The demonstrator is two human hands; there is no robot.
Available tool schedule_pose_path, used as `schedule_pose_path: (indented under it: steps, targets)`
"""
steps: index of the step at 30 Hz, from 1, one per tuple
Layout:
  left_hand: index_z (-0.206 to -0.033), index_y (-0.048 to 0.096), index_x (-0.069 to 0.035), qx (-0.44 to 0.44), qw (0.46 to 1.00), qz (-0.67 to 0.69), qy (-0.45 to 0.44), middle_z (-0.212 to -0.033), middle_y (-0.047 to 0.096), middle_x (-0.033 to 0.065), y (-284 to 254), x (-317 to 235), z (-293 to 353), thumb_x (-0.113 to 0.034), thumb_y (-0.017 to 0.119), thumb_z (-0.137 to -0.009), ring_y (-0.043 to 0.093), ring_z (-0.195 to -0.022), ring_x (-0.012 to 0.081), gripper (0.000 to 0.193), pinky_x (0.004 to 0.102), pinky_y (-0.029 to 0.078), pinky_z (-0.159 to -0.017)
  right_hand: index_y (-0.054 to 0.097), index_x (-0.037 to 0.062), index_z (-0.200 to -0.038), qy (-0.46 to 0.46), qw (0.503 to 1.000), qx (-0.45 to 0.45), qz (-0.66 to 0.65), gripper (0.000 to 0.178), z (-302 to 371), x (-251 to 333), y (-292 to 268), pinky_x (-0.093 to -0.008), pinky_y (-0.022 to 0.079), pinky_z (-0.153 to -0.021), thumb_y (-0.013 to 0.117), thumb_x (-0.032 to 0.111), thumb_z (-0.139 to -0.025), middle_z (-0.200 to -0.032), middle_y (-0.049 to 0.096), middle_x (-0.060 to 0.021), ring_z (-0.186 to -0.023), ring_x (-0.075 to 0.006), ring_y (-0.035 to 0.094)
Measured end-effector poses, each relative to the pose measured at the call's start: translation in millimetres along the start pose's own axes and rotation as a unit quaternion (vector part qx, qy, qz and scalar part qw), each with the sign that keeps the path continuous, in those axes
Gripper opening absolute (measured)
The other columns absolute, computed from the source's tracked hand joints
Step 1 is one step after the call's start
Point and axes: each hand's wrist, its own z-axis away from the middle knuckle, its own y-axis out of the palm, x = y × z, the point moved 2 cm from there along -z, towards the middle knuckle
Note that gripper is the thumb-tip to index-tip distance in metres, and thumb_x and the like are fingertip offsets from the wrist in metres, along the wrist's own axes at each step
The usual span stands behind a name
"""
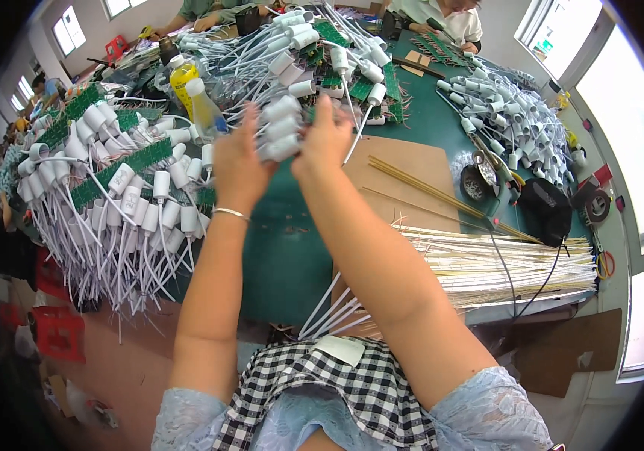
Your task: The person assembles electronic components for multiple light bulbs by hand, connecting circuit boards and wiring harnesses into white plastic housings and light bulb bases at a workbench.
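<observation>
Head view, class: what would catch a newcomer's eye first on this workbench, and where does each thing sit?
First, the left hand and right hand, raised mid-frame, together gripping a bunch of white lamp sockets. To the left, a heap of white sockets on wires spills over the green table edge. On the right lies a bundle of pale thin wires, and behind the hands stands a yellow bottle.

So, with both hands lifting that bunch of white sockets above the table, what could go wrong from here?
1. The left hand and right hand grip only part of the bunch of white sockets; an outer one may slip out.
2. The white leads hanging toward the lap could snag on the table edge.
3. The yellow bottle, standing close to the left hand, might get knocked over.
</observation>
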Motion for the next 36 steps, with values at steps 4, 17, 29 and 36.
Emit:
schedule_pose_path:
  steps: [4, 17, 29, 36]
  targets:
    - [-0.137, 0.034, -0.021, 0.15, 0.981, 0.016, 0.118, -0.096, 0.055, 0.0076, 60, -26, 11, -0.027, 0.077, -0.064, 0.057, -0.084, 0.026, 0.085, 0.0398, 0.048, -0.068, 0.051, 0.008, -0.095, 0.093, 0.983, -0.089, 0.128, 0.023, -61, 0, -94, -0.0372, 0.045, -0.05, 0.06, 0.027, -0.086, -0.079, 0.054, -0.0068, -0.059, -0.0188, 0.051]
    - [-0.142, 0.029, -0.019, 0.256, 0.958, -0.014, 0.126, -0.125, 0.046, 0.0097, 86, 6, 1, -0.013, 0.053, -0.073, 0.041, -0.117, 0.0281, 0.073, 0.0441, 0.029, -0.098, 0.055, 0.0028, -0.119, 0.103, 0.822, 0.188, 0.527, 0.042, -23, 122, -116, -0.0278, 0.042, -0.081, 0.059, 0.029, -0.086, -0.106, 0.058, -0.0061, -0.092, -0.0141, 0.052]
    - [-0.095, 0.062, -0.002, 0.49, 0.754, 0.438, -0.021, -0.094, 0.061, 0.0156, 25, -135, 39, -0.033, 0.065, -0.08, 0.059, -0.083, 0.0269, 0.034, 0.0336, 0.047, -0.074, 0.064, 0.004, -0.074, -0.06, 0.567, 0.158, 0.806, 0.031, 119, 205, -214, -0.0358, 0.044, -0.054, 0.064, 0.035, -0.08, -0.064, 0.06, -0.0107, -0.058, -0.0284, 0.057]
    - [-0.093, 0.053, -0.003, 0.482, 0.67, 0.553, -0.115, -0.1, 0.057, 0.0074, 11, -138, 45, -0.009, 0.066, -0.079, 0.056, -0.091, 0.0144, 0.021, 0.0297, 0.046, -0.081, 0.06, 0.0038, -0.08, -0.141, 0.73, 0.139, 0.655, 0.015, 125, 174, -216, -0.0325, 0.045, -0.07, 0.068, 0.016, -0.077, -0.08, 0.061, -0.01, -0.077, -0.0242, 0.057]
